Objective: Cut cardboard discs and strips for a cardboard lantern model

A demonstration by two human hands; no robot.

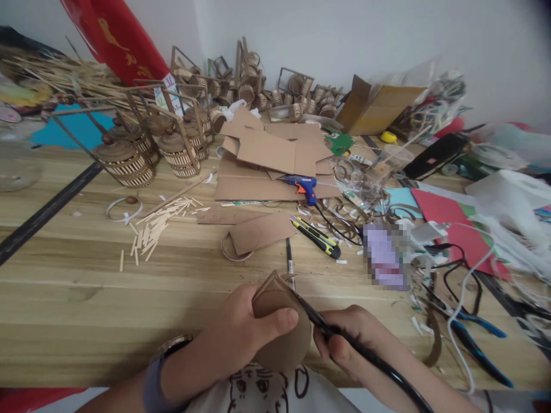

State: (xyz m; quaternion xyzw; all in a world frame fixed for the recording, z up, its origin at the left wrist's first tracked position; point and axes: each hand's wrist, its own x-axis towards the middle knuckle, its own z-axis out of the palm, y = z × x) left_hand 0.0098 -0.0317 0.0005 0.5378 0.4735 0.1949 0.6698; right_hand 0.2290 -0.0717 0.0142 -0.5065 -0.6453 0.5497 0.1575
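A round piece of brown cardboard (282,338) is gripped in my left hand (253,324), its thumb pressed flat across the face. At the top edge a pointed, partly separated strip of cardboard (275,281) stands up. My right hand (344,338) is closed around a long black scissors-like tool (379,364), whose far end meets the cardboard's upper right edge. The exact shape of that tool's tip is hidden. Just beyond my hands, a thin dark pen-like stick (290,255) lies on the wooden table (86,321).
Ahead lie a yellow-black utility knife (316,236), a cut cardboard piece (260,231) over a ring, and a blue glue gun (303,186) on cardboard sheets (271,152). Small wooden sticks (148,232) and bamboo lanterns (129,152) are left; pliers (477,344) and cables are right.
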